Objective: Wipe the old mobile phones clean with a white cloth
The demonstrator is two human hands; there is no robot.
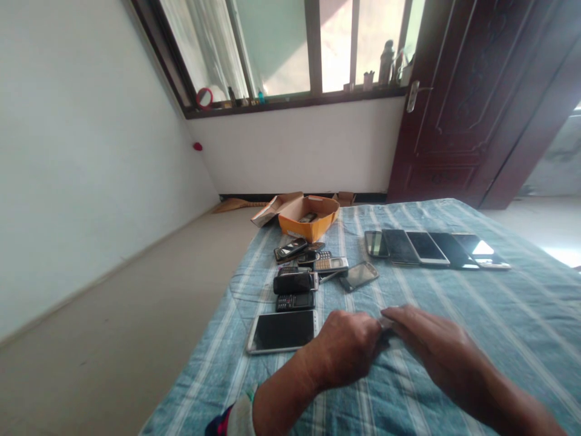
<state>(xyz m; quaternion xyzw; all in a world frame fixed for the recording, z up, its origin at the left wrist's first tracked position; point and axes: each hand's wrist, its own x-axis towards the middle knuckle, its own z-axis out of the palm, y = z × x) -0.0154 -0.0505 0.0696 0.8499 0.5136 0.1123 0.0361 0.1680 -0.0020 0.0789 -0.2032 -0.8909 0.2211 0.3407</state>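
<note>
My left hand (347, 348) and my right hand (424, 339) meet over the blue striped cloth (499, 339), fingers curled together on a small dark thing I cannot make out (385, 324). Just left of my left hand lies a large smartphone (282, 331), screen up. Beyond it are a cluster of old keypad phones (302, 266) and one small smartphone (359, 275). Further back, a row of several smartphones (436, 248) lies side by side.
An orange cardboard box (310, 218) with its lid open sits at the far edge of the cloth. To the left the cloth's edge drops to a bare floor (113, 339). A dark wooden door (476, 103) stands at the back right under a window.
</note>
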